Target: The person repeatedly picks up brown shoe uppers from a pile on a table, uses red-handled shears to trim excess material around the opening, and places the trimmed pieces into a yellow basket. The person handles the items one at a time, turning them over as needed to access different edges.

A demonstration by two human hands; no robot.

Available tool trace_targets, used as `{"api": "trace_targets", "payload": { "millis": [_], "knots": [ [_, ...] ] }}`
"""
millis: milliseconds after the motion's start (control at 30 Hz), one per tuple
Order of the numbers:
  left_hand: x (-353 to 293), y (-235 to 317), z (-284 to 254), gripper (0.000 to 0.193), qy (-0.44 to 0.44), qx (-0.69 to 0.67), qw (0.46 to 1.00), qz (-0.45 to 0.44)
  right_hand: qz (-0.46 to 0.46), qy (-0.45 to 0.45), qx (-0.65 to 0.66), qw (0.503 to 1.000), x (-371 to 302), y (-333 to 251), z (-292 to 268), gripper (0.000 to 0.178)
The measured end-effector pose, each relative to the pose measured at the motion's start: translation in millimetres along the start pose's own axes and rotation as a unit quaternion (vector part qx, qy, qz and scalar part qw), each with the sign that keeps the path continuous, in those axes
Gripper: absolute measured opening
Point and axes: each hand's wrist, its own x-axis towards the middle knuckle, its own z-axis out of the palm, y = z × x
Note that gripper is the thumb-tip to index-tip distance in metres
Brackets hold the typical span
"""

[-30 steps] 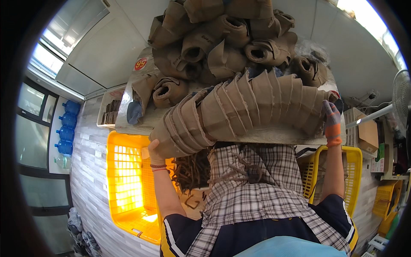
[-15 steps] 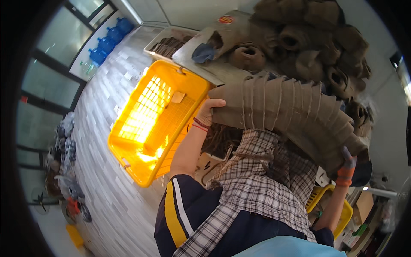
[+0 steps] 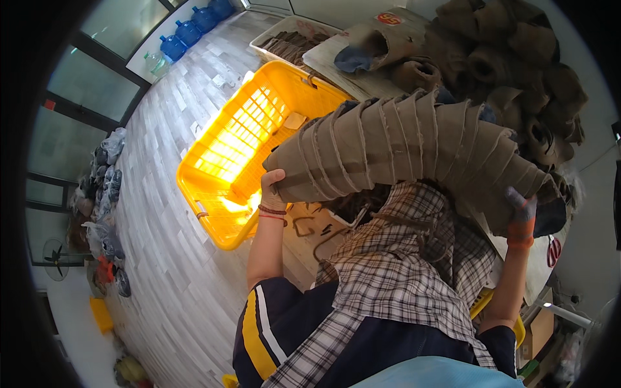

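A long curved stack of nested brown fabric pieces (image 3: 388, 142) stretches between my two hands, raw edges showing along it. My left hand (image 3: 273, 192), with red cords at the wrist, grips its left end, thumb on top. At the other end my right hand (image 3: 521, 216), in a grey glove with an orange cuff, is closed on the stack; its fingers are partly hidden behind the cloth. Just beyond my left hand, the yellow plastic basket (image 3: 194, 205) stands with a small tan piece (image 3: 295, 121) inside.
Rolled brown fabric pieces (image 3: 511, 58) pile up on a table (image 3: 336, 71) ahead to the right. Beside it is a white bin (image 3: 265, 45) of brown strips. Red-handled scissors (image 3: 554, 252) lie at right. Blue water bottles (image 3: 187, 32) and bagged bundles (image 3: 103, 194) line the left wall.
My left hand has moved left and down with its end of the stack, now overlapping the basket's near side. The stack looks more stretched out. The view has turned somewhat.
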Motion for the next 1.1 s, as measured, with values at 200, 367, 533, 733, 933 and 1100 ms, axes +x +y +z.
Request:
{"api": "trace_targets", "payload": {
  "millis": [200,367,533,733,933,1100],
  "knots": [
    [69.0,-25.2,23.9,0.066,-0.075,-0.019,0.997,-0.029,-0.059,0.080,0.001,0.995,-18.7,7.3,-50.8,0.052],
    [174.2,-83.9,2.4,0.062,-0.008,0.136,0.988,-0.077,-0.041,0.172,-0.056,0.983,-29.6,75.1,-99.0,0.053],
    [172.7,-63.8,29.4,0.041,-0.029,0.201,0.978,-0.046,-0.018,0.221,-0.056,0.974,-33.0,87.6,-107.4,0.049],
    [133.7,-65.4,-1.8,0.023,0.168,0.256,0.934,0.184,-0.007,0.218,-0.059,0.974,-33.7,92.4,-110.4,0.038],
    [-5.3,-196.0,-206.8,0.030,0.601,0.441,0.662,-0.072,-0.059,0.222,-0.149,0.962,-35.2,101.8,-115.1,0.036],
    [-41.5,-263.2,-283.0,0.052,0.479,0.280,0.741,-0.377,-0.016,0.212,-0.100,0.972,-30.9,100.5,-114.3,0.045]
  ]
}}
